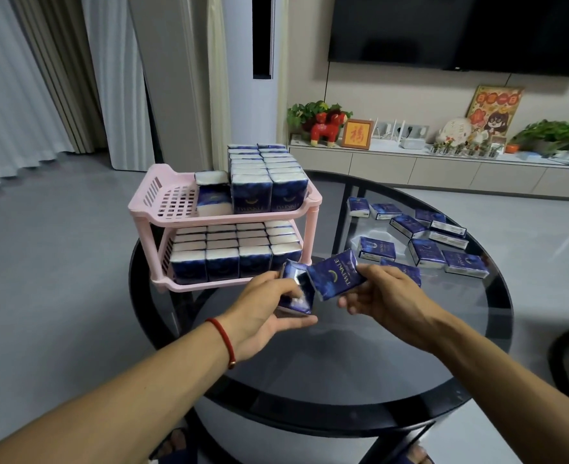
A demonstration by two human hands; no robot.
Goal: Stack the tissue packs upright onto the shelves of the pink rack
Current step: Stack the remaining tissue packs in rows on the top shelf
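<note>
Head view: on the round glass table point(310, 380) the pink rack point(162, 209) stands at ten o'clock, its lower shelf full of upright packs point(223, 259) and its upper shelf filled on the right, while loose packs point(423, 236) lie flat at two o'clock, with a TV point(460, 28) and cabinet point(444, 169) beyond. Near the table's middle, just before the rack's lower shelf, the left hand point(263, 306) pinches one pack point(298, 291) and the right hand point(380, 296) grips another point(335, 274), tilted, their corners touching.

Top shelf point(176, 199) open at left; lower shelf point(209, 283) packed.
</note>
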